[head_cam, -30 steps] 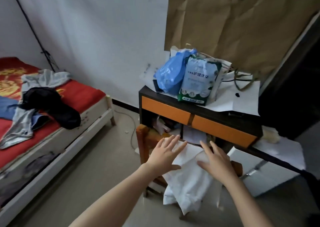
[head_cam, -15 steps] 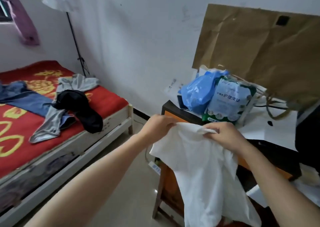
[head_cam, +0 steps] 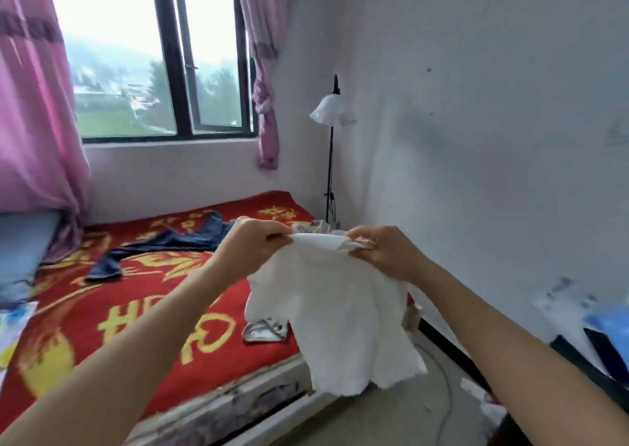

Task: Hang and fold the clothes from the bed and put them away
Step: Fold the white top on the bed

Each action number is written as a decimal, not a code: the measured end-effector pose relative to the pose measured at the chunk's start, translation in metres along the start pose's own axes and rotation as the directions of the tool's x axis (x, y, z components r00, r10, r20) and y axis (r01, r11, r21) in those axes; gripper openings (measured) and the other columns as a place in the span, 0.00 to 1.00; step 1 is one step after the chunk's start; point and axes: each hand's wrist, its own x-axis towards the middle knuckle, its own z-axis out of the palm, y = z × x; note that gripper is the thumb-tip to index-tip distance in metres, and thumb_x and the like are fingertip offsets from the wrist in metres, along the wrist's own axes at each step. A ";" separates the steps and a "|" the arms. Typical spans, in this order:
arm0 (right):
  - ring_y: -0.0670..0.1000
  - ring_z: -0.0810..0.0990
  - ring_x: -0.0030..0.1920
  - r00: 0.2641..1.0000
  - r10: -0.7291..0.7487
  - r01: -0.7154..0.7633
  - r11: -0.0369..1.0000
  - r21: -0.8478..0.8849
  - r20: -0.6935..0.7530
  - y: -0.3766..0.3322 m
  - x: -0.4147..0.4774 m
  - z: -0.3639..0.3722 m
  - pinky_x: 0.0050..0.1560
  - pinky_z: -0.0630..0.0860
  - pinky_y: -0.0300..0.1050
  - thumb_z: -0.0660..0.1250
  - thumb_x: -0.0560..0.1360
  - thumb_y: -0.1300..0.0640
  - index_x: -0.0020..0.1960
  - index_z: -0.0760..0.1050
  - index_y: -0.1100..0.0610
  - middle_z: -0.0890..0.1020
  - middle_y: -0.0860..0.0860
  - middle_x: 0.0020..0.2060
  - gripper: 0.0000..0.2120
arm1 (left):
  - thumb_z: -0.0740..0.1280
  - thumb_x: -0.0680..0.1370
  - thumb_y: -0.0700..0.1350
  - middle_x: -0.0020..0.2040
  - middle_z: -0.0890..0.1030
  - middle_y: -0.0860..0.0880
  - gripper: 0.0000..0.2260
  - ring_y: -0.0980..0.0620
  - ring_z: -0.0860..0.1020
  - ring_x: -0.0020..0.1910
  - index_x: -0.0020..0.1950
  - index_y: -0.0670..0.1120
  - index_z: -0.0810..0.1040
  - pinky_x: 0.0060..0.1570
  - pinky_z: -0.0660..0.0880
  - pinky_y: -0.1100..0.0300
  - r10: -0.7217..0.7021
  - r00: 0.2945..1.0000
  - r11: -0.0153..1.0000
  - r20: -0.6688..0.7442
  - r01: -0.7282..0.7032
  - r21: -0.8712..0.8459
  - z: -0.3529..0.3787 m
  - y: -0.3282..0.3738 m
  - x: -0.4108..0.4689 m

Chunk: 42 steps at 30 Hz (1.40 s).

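Left hand (head_cam: 253, 241) and right hand (head_cam: 381, 250) each pinch top edge of white garment (head_cam: 337, 319) — cloth hangs between them, raised over near edge of bed (head_cam: 136, 309). Blue jeans (head_cam: 163, 245) lie on red bedcover — grey garment (head_cam: 263, 330) just behind white one.

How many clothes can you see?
3. White fabric shirt pinched by the left hand and right hand; dark blue jeans on the red patterned bedspread; grey garment peeking from behind the shirt. More may hide behind it.
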 end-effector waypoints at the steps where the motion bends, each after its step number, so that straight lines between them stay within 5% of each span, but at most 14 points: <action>1: 0.54 0.80 0.52 0.999 -0.043 0.043 0.999 -0.009 -0.009 -0.009 0.027 0.018 0.47 0.69 0.38 0.71 0.73 0.58 0.56 0.80 0.55 0.83 0.52 0.52 0.12 | 0.71 0.69 0.37 0.37 0.84 0.43 0.05 0.63 0.76 0.42 0.43 0.37 0.84 0.41 0.64 0.84 -0.013 1.000 1.000 -0.008 0.013 0.028 -0.016 -0.022 0.006; 5: 0.52 0.79 0.56 0.997 -0.082 0.082 0.996 0.033 -0.016 -0.030 0.105 0.071 0.51 0.67 0.38 0.69 0.75 0.57 0.58 0.79 0.55 0.82 0.50 0.56 0.13 | 0.72 0.71 0.33 0.40 0.84 0.45 0.04 0.67 0.77 0.41 0.44 0.39 0.85 0.42 0.66 0.82 -0.095 0.995 0.993 0.024 0.093 0.075 -0.048 -0.080 0.016; 8: 0.54 0.79 0.57 0.994 -0.106 0.102 0.991 0.088 0.035 -0.041 0.155 0.106 0.56 0.71 0.43 0.68 0.75 0.57 0.58 0.79 0.56 0.82 0.52 0.55 0.12 | 0.70 0.73 0.36 0.42 0.84 0.47 0.05 0.59 0.78 0.38 0.46 0.41 0.85 0.42 0.66 0.79 -0.175 0.984 0.975 0.041 0.168 0.144 -0.064 -0.121 0.023; 11: 0.53 0.79 0.55 0.984 -0.160 0.151 0.984 0.098 0.082 -0.049 0.199 0.138 0.54 0.71 0.44 0.68 0.74 0.59 0.57 0.79 0.57 0.82 0.53 0.53 0.12 | 0.70 0.74 0.39 0.45 0.84 0.46 0.06 0.56 0.77 0.42 0.48 0.41 0.85 0.43 0.65 0.71 -0.273 0.961 0.947 0.054 0.258 0.194 -0.076 -0.158 0.030; 16: 0.53 0.79 0.51 0.943 -0.245 0.214 0.965 0.153 0.225 -0.050 0.258 0.198 0.53 0.73 0.47 0.69 0.73 0.61 0.54 0.80 0.57 0.83 0.54 0.51 0.10 | 0.69 0.75 0.39 0.48 0.84 0.47 0.07 0.58 0.76 0.44 0.50 0.41 0.84 0.42 0.65 0.73 -0.402 0.910 0.892 0.104 0.364 0.269 -0.081 -0.219 0.029; 20: 0.46 0.77 0.52 0.866 -0.353 0.295 0.933 0.208 0.355 -0.049 0.314 0.243 0.51 0.69 0.36 0.67 0.75 0.61 0.59 0.79 0.58 0.81 0.49 0.54 0.13 | 0.69 0.74 0.39 0.46 0.84 0.47 0.06 0.68 0.75 0.36 0.49 0.41 0.84 0.41 0.64 0.79 -0.479 0.874 0.850 0.078 0.440 0.289 -0.084 -0.277 0.033; 24: 0.49 0.80 0.53 0.802 -0.424 0.369 0.905 0.210 0.421 -0.041 0.371 0.281 0.55 0.75 0.43 0.64 0.78 0.57 0.58 0.80 0.55 0.83 0.50 0.54 0.11 | 0.70 0.74 0.39 0.42 0.84 0.48 0.05 0.76 0.73 0.37 0.46 0.40 0.85 0.42 0.66 0.78 -0.512 0.858 0.826 0.040 0.479 0.298 -0.077 -0.327 0.052; 29: 0.50 0.74 0.36 0.840 -0.358 0.243 0.920 0.306 0.408 -0.020 0.432 0.341 0.43 0.72 0.49 0.63 0.78 0.54 0.33 0.75 0.47 0.77 0.45 0.31 0.15 | 0.70 0.74 0.43 0.39 0.84 0.43 0.08 0.55 0.79 0.38 0.42 0.38 0.85 0.40 0.69 0.67 -0.602 0.794 0.720 -0.088 0.587 0.369 -0.068 -0.381 0.084; 32: 0.51 0.75 0.40 0.853 -0.326 0.160 0.906 0.391 0.407 -0.013 0.434 0.379 0.47 0.72 0.48 0.64 0.78 0.55 0.42 0.81 0.60 0.78 0.45 0.35 0.12 | 0.67 0.76 0.45 0.44 0.84 0.45 0.09 0.48 0.80 0.46 0.47 0.41 0.84 0.45 0.70 0.59 -0.652 0.751 0.617 -0.101 0.603 0.506 -0.058 -0.395 0.089; 34: 0.48 0.77 0.50 0.859 -0.283 0.074 0.894 0.442 0.428 -0.011 0.424 0.404 0.53 0.70 0.43 0.64 0.78 0.56 0.54 0.81 0.60 0.80 0.47 0.46 0.11 | 0.63 0.79 0.46 0.49 0.83 0.45 0.11 0.46 0.79 0.50 0.51 0.43 0.83 0.45 0.69 0.58 -0.701 0.708 0.506 -0.081 0.575 0.643 -0.050 -0.403 0.088; 39: 0.48 0.70 0.65 0.827 -0.223 -0.066 0.873 0.484 0.516 -0.012 0.386 0.443 0.64 0.62 0.38 0.63 0.77 0.46 0.68 0.70 0.57 0.75 0.52 0.63 0.23 | 0.63 0.79 0.46 0.49 0.82 0.42 0.11 0.41 0.77 0.51 0.49 0.40 0.81 0.47 0.71 0.52 -0.758 0.632 0.410 -0.160 0.653 0.637 -0.046 -0.427 0.087; 42: 0.44 0.66 0.64 0.817 -0.207 -0.141 0.834 0.533 0.539 -0.013 0.362 0.458 0.65 0.61 0.37 0.51 0.59 0.20 0.71 0.65 0.57 0.71 0.48 0.63 0.54 | 0.66 0.76 0.42 0.45 0.83 0.39 0.10 0.40 0.79 0.47 0.45 0.36 0.82 0.45 0.69 0.55 -0.766 0.575 0.422 -0.287 0.787 0.450 -0.051 -0.436 0.096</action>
